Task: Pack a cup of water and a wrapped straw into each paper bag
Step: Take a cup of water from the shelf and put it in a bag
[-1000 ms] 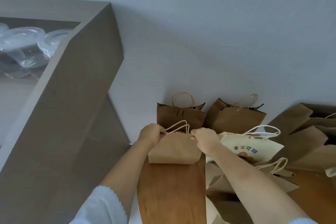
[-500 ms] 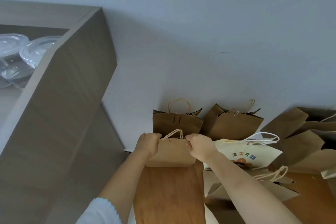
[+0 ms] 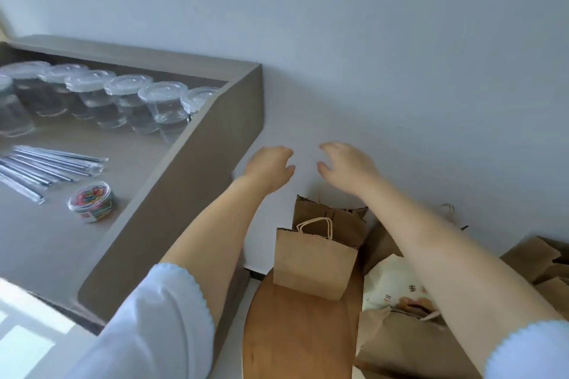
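Both hands are up in the air in front of the pale wall, holding nothing: the left hand (image 3: 271, 167) has its fingers loosely curled, and the right hand (image 3: 348, 164) faces it with fingers spread and bent, a gap between the two. Below them a brown paper bag (image 3: 314, 261) with twisted handles stands upright at the far end of a rounded wooden board (image 3: 295, 335), apart from either hand. Another brown bag (image 3: 335, 221) stands just behind it against the wall, and to the right lie more brown bags (image 3: 397, 344) in a loose heap, with a cream printed bag (image 3: 391, 286) partly hidden under the right forearm. To the left is a grey raised-edge counter (image 3: 184, 181). Along its far side stands a row of lidded clear cups of water (image 3: 129, 101), and nearer lies a bundle of wrapped straws (image 3: 46, 168), side by side. A small round tub of coloured bits (image 3: 90, 201) sits just near the straws. White scalloped sleeves (image 3: 154, 326) cover both upper arms.
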`<state>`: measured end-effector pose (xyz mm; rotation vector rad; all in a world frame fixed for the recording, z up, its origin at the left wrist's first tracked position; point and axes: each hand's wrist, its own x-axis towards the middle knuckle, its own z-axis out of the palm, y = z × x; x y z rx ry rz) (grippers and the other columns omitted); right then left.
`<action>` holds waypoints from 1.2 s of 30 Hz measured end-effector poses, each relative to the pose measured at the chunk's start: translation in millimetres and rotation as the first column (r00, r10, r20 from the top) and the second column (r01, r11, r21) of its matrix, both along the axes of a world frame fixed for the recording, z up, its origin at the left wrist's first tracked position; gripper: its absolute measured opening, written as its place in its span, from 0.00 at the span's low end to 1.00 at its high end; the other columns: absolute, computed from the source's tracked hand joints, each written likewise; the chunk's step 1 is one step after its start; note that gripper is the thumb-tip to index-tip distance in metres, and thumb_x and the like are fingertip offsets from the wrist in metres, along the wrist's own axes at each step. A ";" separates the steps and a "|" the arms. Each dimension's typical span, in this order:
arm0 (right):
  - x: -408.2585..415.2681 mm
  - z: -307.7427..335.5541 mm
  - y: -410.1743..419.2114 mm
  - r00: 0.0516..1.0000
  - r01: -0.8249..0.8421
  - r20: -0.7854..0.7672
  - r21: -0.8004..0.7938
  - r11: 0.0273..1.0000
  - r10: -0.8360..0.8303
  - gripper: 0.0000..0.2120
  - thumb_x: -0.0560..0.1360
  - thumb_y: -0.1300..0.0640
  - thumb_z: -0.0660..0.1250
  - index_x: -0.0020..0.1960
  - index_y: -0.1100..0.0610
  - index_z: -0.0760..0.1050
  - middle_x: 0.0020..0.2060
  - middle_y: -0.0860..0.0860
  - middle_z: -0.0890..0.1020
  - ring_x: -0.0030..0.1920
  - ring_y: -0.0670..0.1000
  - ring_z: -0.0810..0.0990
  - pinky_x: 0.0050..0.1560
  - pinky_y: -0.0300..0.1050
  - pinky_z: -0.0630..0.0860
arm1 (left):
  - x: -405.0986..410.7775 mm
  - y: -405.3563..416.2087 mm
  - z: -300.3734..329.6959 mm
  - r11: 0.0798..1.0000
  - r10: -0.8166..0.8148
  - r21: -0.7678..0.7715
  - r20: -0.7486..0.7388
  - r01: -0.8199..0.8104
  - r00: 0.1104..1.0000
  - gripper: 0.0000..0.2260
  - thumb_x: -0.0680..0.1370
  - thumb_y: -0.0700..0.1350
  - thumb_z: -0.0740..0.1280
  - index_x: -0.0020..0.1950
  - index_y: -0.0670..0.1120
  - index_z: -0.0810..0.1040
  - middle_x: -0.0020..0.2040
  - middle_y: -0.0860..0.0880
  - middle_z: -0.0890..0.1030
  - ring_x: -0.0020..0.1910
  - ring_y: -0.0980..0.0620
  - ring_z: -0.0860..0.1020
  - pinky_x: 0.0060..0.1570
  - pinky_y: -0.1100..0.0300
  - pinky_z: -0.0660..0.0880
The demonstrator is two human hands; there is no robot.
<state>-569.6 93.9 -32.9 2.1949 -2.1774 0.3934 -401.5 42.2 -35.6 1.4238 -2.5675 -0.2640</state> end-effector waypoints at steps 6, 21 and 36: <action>76.8 82.2 -19.3 0.981 -0.194 -0.055 -0.155 0.969 0.188 0.22 0.80 0.50 0.58 0.70 0.60 0.67 0.67 0.56 0.72 0.66 0.58 0.71 0.62 0.51 0.70 | 53.9 23.4 96.3 0.961 0.134 -0.233 -0.074 -0.148 0.988 0.13 0.80 0.48 0.59 0.57 0.40 0.73 0.59 0.43 0.75 0.61 0.41 0.72 0.55 0.53 0.66; 380.6 83.8 -24.3 0.900 -0.430 -0.075 -0.006 0.903 0.429 0.25 0.80 0.46 0.57 0.73 0.58 0.63 0.70 0.55 0.68 0.68 0.56 0.69 0.62 0.52 0.70 | 383.2 65.4 69.1 0.844 0.506 -0.198 -0.016 -0.499 0.863 0.18 0.82 0.51 0.57 0.65 0.41 0.72 0.63 0.43 0.75 0.62 0.43 0.72 0.57 0.53 0.68; 553.2 43.1 -107.6 0.911 -0.370 -0.152 0.113 0.922 0.384 0.18 0.79 0.46 0.58 0.61 0.58 0.69 0.61 0.54 0.73 0.59 0.56 0.73 0.50 0.48 0.69 | 571.9 -13.4 20.0 0.854 0.520 -0.059 0.041 -0.517 0.853 0.18 0.82 0.53 0.56 0.62 0.42 0.73 0.59 0.45 0.76 0.61 0.44 0.71 0.49 0.56 0.66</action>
